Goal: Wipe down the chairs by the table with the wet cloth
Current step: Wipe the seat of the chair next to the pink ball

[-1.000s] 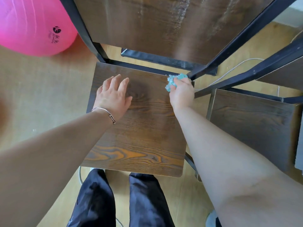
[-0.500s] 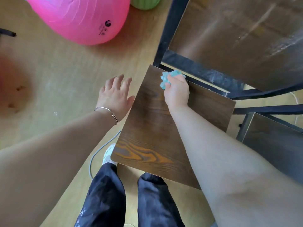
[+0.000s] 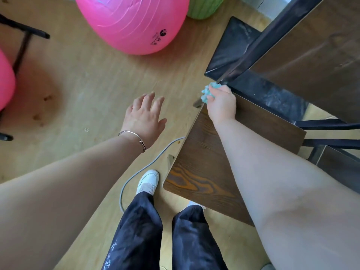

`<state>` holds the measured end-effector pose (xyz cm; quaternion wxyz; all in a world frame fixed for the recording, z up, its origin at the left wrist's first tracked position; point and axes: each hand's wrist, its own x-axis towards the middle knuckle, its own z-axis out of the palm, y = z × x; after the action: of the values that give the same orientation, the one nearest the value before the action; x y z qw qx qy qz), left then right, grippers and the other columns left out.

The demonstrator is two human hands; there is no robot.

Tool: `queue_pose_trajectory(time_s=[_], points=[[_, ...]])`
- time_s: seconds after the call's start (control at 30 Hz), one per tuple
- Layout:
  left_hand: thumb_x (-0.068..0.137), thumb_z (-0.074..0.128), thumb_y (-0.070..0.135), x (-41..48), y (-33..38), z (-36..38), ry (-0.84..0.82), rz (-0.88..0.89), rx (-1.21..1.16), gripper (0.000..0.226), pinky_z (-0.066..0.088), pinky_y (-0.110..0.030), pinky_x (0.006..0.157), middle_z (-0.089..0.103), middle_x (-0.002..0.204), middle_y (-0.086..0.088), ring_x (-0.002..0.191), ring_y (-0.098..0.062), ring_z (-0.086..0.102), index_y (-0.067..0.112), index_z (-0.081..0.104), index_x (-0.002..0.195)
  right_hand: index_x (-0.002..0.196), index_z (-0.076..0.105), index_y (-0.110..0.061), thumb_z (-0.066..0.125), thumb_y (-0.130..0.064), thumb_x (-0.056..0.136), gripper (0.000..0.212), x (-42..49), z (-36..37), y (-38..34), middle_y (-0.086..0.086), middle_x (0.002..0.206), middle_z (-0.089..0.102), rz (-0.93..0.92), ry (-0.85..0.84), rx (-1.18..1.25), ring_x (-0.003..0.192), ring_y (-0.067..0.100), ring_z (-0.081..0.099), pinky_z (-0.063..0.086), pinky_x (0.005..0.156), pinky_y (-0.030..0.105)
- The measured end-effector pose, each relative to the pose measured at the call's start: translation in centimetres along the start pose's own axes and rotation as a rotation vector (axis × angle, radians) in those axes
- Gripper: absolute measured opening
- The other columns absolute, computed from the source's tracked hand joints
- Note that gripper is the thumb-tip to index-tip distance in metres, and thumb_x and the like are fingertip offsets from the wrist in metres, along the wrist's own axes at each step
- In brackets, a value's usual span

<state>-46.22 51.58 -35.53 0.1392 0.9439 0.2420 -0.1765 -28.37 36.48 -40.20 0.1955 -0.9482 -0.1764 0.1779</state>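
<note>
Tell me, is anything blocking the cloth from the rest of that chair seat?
Nothing visible does. The right hand grips the blue cloth at the far left corner of the chair seat; only the person's forearm crosses above its bare top. The left hand hangs over the floor, off the seat.

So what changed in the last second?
The left hand came off the dark wooden chair seat and now hangs open over the floor. The right hand slid the crumpled turquoise cloth from the seat's far right corner to its far left. It still grips the cloth.
</note>
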Motion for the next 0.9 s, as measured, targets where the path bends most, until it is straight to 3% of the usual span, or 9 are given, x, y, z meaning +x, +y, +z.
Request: queue_pose_trajectory(time_s=[0.13,0.23,0.33,0.47,0.67,0.9], points=[[0.096,0.047,0.044,-1.0,0.5,-0.1,-0.016,0.048,-0.013,0.063,0.029,-0.046,0.108,0.020,0.157,-0.006,0.142,-0.030,0.019,0.023,0.022,0.150,0.136,0.058,-0.013,0.053,-0.013,0.100,0.036,-3.9,1.5,0.7,0.004,0.129,0.053,-0.062,-0.034,-0.032,0.118,0.018,0.053,0.035,0.100,0.015],[0.096,0.047,0.044,-1.9,0.7,0.0,-0.027,0.079,-0.001,0.064,0.029,-0.046,0.108,0.020,0.157,-0.006,0.142,-0.030,0.020,0.023,0.021,0.150,0.130,0.064,-0.012,0.060,-0.009,0.095,0.036,-8.0,3.0,1.3,0.007,0.110,0.059,-0.168,-0.049,-0.007,0.104,0.025,0.056,0.050,0.096,0.034],[0.096,0.045,0.044,-2.8,0.4,0.5,-0.042,0.087,0.023,0.063,0.029,-0.046,0.109,0.020,0.158,-0.006,0.142,-0.031,0.019,0.023,0.021,0.151,0.125,0.067,-0.012,0.065,-0.005,0.089,0.037,-12.3,4.0,1.8,0.005,0.095,0.058,-0.237,-0.053,-0.006,0.094,0.026,0.055,0.054,0.082,0.036],[0.096,0.047,0.043,-4.3,0.1,1.2,-0.056,0.081,0.043,0.063,0.029,-0.047,0.109,0.022,0.157,-0.006,0.142,-0.030,0.020,0.023,0.022,0.150,0.124,0.067,-0.011,0.069,-0.002,0.085,0.040,-17.4,5.1,3.0,0.003,0.092,0.057,-0.272,-0.086,-0.004,0.090,0.024,0.055,0.056,0.074,0.039],[0.096,0.046,0.044,-6.6,2.1,2.1,-0.086,0.108,0.074,0.063,0.029,-0.047,0.109,0.020,0.158,-0.006,0.142,-0.030,0.019,0.023,0.021,0.151,0.134,0.059,-0.018,0.065,-0.010,0.092,0.043,-19.7,4.5,3.4,-0.001,0.113,0.056,-0.219,-0.250,0.039,0.108,0.020,0.052,0.053,0.093,0.039],[0.097,0.044,0.044,-7.9,4.7,3.3,-0.083,0.146,0.127,0.063,0.030,-0.048,0.109,0.021,0.157,-0.006,0.142,-0.030,0.019,0.023,0.021,0.151,0.126,0.066,-0.006,0.060,-0.003,0.091,0.036,-19.8,-1.4,11.2,0.009,0.107,0.060,-0.106,0.051,0.116,0.100,0.029,0.058,0.051,0.093,0.038]])
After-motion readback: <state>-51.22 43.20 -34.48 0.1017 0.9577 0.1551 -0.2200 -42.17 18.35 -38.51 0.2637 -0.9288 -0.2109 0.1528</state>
